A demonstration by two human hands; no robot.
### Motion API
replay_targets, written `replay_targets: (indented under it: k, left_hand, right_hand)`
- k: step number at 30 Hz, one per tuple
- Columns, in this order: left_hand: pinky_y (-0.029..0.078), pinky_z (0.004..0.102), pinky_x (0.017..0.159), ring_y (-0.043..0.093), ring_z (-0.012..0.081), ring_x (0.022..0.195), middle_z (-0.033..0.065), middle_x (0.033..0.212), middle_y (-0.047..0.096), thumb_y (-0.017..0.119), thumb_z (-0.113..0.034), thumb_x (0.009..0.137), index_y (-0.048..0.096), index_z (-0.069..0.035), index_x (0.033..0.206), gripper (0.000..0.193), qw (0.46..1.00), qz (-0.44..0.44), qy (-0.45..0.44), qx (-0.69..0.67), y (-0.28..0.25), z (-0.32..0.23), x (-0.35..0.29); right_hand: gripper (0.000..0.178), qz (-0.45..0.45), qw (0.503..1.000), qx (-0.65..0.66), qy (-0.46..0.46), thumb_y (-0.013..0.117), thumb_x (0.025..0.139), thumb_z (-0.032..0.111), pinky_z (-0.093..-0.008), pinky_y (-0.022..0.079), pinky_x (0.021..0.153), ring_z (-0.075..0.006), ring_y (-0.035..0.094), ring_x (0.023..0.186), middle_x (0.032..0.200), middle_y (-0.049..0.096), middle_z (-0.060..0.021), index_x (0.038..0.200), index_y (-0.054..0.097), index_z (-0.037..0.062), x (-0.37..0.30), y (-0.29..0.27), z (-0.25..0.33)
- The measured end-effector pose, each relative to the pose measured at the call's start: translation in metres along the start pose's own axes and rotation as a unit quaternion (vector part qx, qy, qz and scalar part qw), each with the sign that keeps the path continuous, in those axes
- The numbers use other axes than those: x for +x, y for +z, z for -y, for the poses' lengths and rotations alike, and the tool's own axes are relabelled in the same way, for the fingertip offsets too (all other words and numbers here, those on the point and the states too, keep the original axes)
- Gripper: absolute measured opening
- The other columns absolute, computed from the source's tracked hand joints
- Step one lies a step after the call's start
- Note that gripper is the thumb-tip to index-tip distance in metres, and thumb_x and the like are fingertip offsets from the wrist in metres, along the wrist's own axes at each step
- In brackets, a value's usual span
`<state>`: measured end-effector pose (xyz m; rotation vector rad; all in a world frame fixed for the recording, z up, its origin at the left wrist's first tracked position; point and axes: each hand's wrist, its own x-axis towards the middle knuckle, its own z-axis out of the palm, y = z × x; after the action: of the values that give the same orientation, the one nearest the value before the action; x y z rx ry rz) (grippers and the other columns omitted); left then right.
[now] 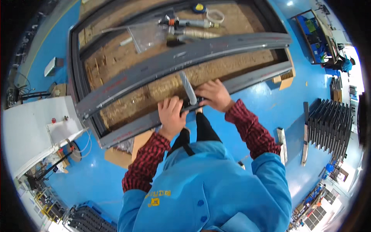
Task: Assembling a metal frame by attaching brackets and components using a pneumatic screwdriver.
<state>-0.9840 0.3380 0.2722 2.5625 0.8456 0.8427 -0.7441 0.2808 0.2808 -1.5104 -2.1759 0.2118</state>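
The left hand [171, 116], fingers partly curled, rests on the near grey bar [255, 78]; the right hand [215, 94], half-curled, is just right of the grey tube [188, 88], which leans between them at that bar; whether either grips anything, I cannot tell; a second bar [185, 55] crosses the wooden desk [164, 87]; beyond lies a clear bag [145, 37].

We see the left hand [171, 117] and right hand [216, 95] at the near dark-grey metal bar [257, 75], grey tube [188, 88] between them, tape measure [199, 7] on the wooden benchtop [247, 19] beyond.
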Motion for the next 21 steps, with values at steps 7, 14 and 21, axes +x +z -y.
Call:
replay_targets:
  k: [7, 14, 21]
  left_hand:
    - [0.04, 0.0445, 0.084, 0.051, 0.0338, 0.093, 0.0115, 0.11, 0.054, 0.075, -0.021, 0.067, 0.059, -0.007, 0.107, 0.045, 0.997, 0.051, -0.055, -0.003, -0.006, -0.009, 0.004]
    - [0.042, 0.0411, 0.084, 0.052, 0.0296, 0.092, 0.0105, 0.104, 0.056, 0.078, -0.018, 0.071, 0.061, -0.005, 0.102, 0.038, 0.983, 0.051, -0.12, -0.133, -0.037, -0.007, 0.027]
    - [0.041, 0.0316, 0.062, 0.048, 0.02, 0.067, 0.0057, 0.077, 0.055, 0.072, -0.006, 0.081, 0.054, -0.004, 0.075, 0.019, 0.954, -0.133, -0.262, -0.06, -0.054, 0.016, 0.111]
  right_hand:
    - [0.046, 0.055, 0.998, 0.011, -0.01, 0.07, 0.083, 0.04, -0.0383, 0.038, 0.086, -0.024, 0.055, 0.093, 0.115, 0.062, -0.0023, 0.12, 0.064, 0.0149, 0.017, -0.04, -0.001]
    - [0.012, -0.072, 0.96, 0.14, 0.232, 0.07, 0.082, 0.005, -0.0317, 0.047, 0.067, -0.0208, 0.058, 0.07, 0.084, 0.065, -0.0041, 0.093, 0.07, 0.0053, 0.078, -0.158, -0.156]
    - [0.012, 0.193, 0.977, -0.057, 0.075, 0.06, 0.089, 0.015, -0.0353, 0.049, 0.069, -0.0268, 0.06, 0.076, 0.09, 0.064, -0.0071, 0.096, 0.062, 0.0059, 0.167, -0.134, -0.263]
